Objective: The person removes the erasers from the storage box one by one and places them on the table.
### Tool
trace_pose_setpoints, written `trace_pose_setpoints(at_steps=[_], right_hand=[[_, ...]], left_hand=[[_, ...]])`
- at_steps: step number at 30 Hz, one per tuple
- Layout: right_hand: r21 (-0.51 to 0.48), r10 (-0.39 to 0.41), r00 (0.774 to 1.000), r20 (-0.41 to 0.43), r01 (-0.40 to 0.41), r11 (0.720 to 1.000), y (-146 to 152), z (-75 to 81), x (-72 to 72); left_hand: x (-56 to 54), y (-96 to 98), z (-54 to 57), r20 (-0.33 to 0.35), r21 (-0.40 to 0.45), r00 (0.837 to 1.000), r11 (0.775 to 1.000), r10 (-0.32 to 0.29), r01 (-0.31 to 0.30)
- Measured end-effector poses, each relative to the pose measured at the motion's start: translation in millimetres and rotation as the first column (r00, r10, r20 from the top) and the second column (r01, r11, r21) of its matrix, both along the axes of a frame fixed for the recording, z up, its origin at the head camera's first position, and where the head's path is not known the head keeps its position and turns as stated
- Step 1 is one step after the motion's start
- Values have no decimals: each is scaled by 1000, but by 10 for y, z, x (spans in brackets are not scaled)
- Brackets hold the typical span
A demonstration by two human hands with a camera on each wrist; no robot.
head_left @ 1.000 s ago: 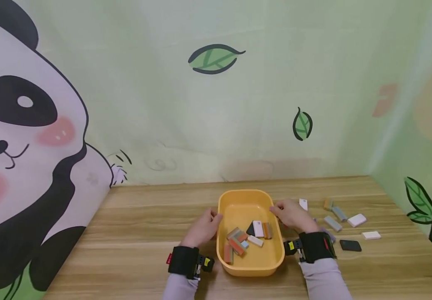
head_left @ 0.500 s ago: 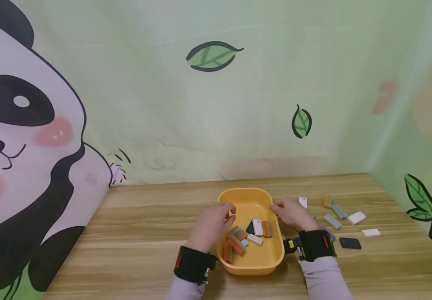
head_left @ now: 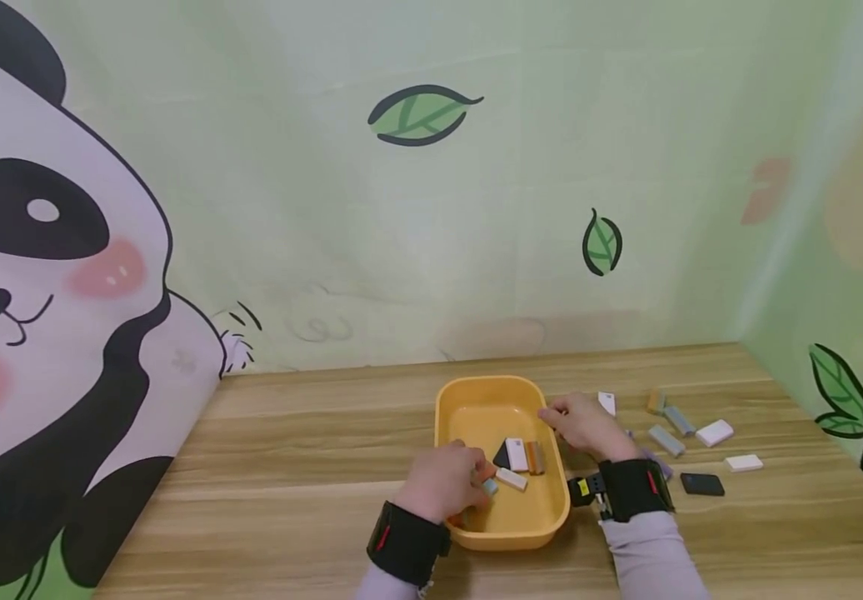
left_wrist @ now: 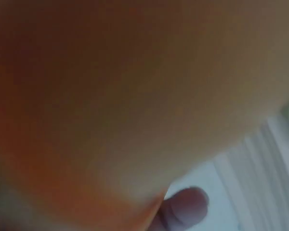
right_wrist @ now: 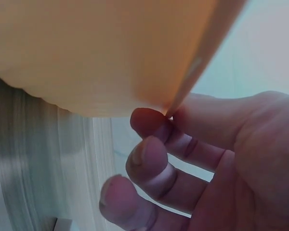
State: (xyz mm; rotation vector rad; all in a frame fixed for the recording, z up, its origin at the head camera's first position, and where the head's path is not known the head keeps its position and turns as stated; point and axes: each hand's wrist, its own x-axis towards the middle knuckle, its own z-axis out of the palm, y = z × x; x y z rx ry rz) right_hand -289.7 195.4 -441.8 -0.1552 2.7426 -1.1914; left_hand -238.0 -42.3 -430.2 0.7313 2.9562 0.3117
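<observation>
A yellow-orange plastic tray with rounded corners stands on the wooden table. My right hand pinches its right rim, and the right wrist view shows thumb and index finger at that edge. My left hand reaches over the left rim into the tray, its thumb and forefinger apart above the blocks there. That hand covers most of the orange-and-grey blocks. Still visible inside are a white block, a smaller white block and an orange-brown striped block. In the left wrist view a fingertip shows past the blurred orange wall.
Right of the tray several loose blocks lie on the table: grey blocks, white blocks and a black block. A purple block lies partly behind the right wrist. A printed panda cloth hangs behind the table.
My left hand has let go of the tray's left rim, lifted over it and come down toward the blocks inside. The right hand has kept its grip, and the tray has barely moved.
</observation>
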Motion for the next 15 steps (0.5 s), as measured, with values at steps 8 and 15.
trace_pose_setpoints(at_steps=[8,15], right_hand=[[20,9,1000,4,-9,1000,-7,-9,-14],[32,4,1000,-4,-4,999,14,-6,-21]], left_hand=[[28,75,-106,-21,-63,999,997,34,-35],[-11,102,-97,-7,-90,999,995,42,-42]])
